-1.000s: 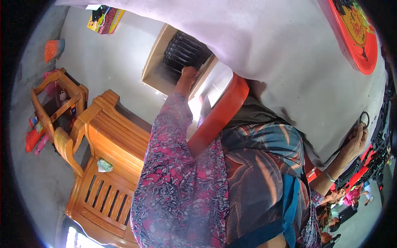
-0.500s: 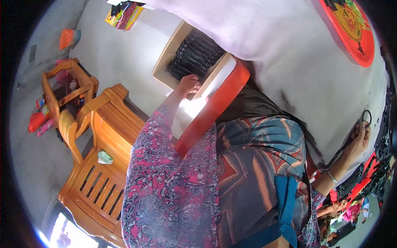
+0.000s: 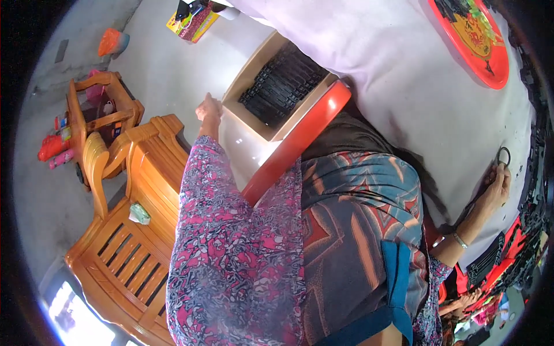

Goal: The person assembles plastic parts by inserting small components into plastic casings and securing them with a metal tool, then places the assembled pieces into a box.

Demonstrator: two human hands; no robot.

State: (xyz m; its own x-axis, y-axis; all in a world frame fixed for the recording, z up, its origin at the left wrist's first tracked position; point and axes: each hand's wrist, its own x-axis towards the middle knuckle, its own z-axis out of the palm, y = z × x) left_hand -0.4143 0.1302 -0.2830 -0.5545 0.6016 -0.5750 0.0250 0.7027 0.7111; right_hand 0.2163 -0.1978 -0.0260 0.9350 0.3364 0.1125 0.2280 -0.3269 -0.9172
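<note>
A beige open box [image 3: 249, 64] stands on a glossy white tabletop with a red edge [image 3: 300, 141]. Rows of narrow black plastic-looking parts [image 3: 283, 83] fill it, packed side by side. My left hand [image 3: 209, 107] is just left of the box, apart from it, with its fingers curled in. Whether anything is inside those fingers is hidden. Far to the right, over the pale cloth, my right hand [image 3: 498, 185] is closed on a black ring [image 3: 504, 155] that sticks out beyond the fingers. The rest of what the ring belongs to cannot be seen.
A pale cloth [image 3: 398, 63] spreads beyond the box, with a red tray [image 3: 470, 72] on it at the far right. A yellow-and-red carton [image 3: 193, 23] lies at the back. Wooden chairs [image 3: 130, 242] stand at left. Black parts [image 3: 528, 202] pile up along the right rim.
My left hand has left the box's near corner and moved left, clear of it. My right hand still holds the black ring in about the same place. The whole view has shifted slightly.
</note>
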